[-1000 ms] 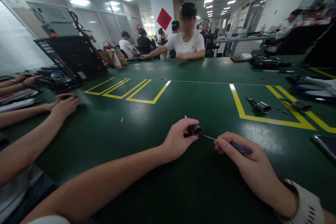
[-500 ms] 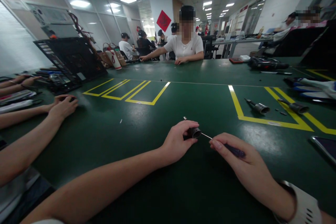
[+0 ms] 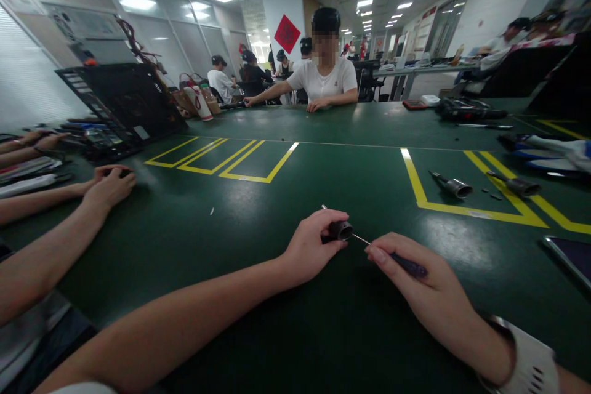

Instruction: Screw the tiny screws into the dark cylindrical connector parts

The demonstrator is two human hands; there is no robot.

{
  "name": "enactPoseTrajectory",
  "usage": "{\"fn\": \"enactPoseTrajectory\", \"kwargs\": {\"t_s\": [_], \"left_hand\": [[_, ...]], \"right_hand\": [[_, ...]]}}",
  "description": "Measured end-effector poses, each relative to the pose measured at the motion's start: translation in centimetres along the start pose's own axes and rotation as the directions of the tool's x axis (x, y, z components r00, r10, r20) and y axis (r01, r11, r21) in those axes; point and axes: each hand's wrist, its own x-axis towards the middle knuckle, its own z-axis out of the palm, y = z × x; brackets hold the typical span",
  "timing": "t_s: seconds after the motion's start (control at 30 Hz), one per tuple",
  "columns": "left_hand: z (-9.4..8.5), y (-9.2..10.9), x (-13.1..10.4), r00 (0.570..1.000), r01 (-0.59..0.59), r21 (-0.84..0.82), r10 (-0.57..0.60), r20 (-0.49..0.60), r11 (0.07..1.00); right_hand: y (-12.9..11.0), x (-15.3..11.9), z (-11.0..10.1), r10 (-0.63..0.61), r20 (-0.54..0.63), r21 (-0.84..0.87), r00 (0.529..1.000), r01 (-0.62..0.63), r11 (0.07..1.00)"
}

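My left hand (image 3: 314, 243) is closed round a dark metal hole saw (image 3: 342, 231), its round open end turned toward my right hand. Part of its thin shank shows above my fingers. My right hand (image 3: 410, 271) grips the dark purple handle of a screwdriver (image 3: 409, 265). The screwdriver's slim shaft points left, and its tip reaches the mouth of the hole saw; whether it touches inside is hidden. Further right on the green table (image 3: 258, 228) lies a similar hole saw (image 3: 455, 187), with another hole saw (image 3: 519, 184) beside it and small dark bits between.
Yellow tape (image 3: 484, 215) marks off boxes on the table. A dark-screened device (image 3: 570, 261) lies at the right edge, below blue-and-white gloves (image 3: 554, 151). Another person's hands (image 3: 111, 188) rest on the left. Across the table sits a person (image 3: 325, 80) in a white shirt.
The view has shifted very slightly. Both hands keep their grips, and the screwdriver stays at the mouth of the hole saw.
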Motion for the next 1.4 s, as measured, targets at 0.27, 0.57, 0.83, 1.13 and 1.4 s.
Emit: {"fn": "enactPoseTrajectory", "kwargs": {"t_s": [0.27,0.57,0.83,1.13,1.4], "left_hand": [[-0.1,0.5,-0.1,1.000,-0.008,0.042,0.009,-0.014,0.999],[-0.3,1.1,-0.2,0.988,-0.145,0.232,0.152,-0.011,0.962],[-0.2,1.0,-0.4,0.987,-0.148,0.302,0.159,-0.014,0.942],[-0.2,0.6,0.1,1.000,0.017,-0.015,-0.017,-0.005,1.000],[-0.2,1.0,0.2,0.993,0.121,-0.198,-0.118,0.028,0.973]], "right_hand": [[0.0,-0.3,-0.2,-0.004,-0.086,0.028,0.996,0.006,1.000],[-0.1,0.1,0.1,-0.037,0.002,-0.015,0.999,0.037,0.999],[-0.2,-0.1,0.0,-0.006,-0.050,-0.022,0.999,0.005,1.000],[-0.2,-0.1,0.0,-0.043,-0.061,0.014,0.997,0.044,0.999],[-0.1,-0.3,-0.1,-0.048,-0.067,0.013,0.997,0.049,0.999]]}}
